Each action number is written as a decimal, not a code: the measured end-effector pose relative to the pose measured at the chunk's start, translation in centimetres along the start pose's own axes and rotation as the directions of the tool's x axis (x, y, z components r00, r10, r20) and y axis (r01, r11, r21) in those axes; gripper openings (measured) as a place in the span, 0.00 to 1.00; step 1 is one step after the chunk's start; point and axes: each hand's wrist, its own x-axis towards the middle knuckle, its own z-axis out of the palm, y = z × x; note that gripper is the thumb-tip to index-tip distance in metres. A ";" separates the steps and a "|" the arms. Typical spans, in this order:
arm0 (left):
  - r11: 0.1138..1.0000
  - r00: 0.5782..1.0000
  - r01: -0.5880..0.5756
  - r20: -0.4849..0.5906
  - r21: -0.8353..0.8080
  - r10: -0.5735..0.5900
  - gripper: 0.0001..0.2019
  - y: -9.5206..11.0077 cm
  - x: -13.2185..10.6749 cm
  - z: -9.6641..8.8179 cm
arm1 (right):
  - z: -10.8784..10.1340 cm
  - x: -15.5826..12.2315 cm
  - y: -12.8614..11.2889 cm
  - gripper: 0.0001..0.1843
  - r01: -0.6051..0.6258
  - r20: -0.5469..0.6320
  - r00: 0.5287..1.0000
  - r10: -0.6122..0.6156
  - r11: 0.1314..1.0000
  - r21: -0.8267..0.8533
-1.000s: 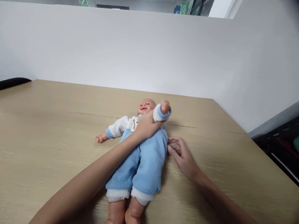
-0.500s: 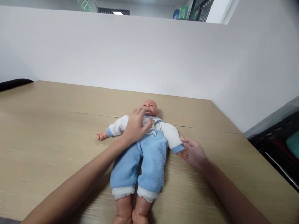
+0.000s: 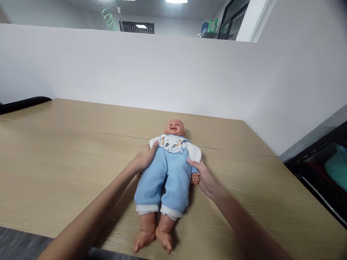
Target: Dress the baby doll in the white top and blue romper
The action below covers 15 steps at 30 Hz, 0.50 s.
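A baby doll [image 3: 176, 173] lies on its back on the table, head away from me and bare feet towards me. It wears light blue fleece trousers with white cuffs and a white top with an elephant face [image 3: 171, 143] on the chest. My left hand [image 3: 145, 157] is closed on the doll's arm at the left, pressing it to the body, with the thumb on the sleeve. On the other side, my right hand [image 3: 207, 180] holds the doll's other sleeved arm near the cuff, thumb on top. The fingers under both arms are mostly hidden.
The wooden table [image 3: 70, 158] has a seam across it and meets a white partition [image 3: 153, 73] at the back. A black rack [image 3: 316, 171] with green-blue cloth [image 3: 341, 173] stands at the right. A black curved edge [image 3: 20, 105] shows at the left.
My left hand has moved from the doll's chest to its arm at the left. Both doll arms now lie closer to its body. The view has tilted up slightly.
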 end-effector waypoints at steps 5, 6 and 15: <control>0.942 0.998 -0.021 0.053 -0.336 0.041 0.36 1.5 -2.6 1.0 | 1.4 -1.8 -1.0 0.35 0.021 -0.046 0.999 -0.021 1.000 0.002; 0.926 0.998 -0.026 0.035 -0.378 0.042 0.35 1.8 -3.4 1.0 | 1.4 -2.4 -1.3 0.35 0.013 -0.061 0.998 -0.014 1.000 -0.018; 0.912 0.955 0.099 -0.221 -0.398 -0.200 0.29 -0.9 -22.3 4.6 | -3.2 -16.1 -0.8 0.42 0.106 -0.148 0.970 -0.194 0.881 -0.461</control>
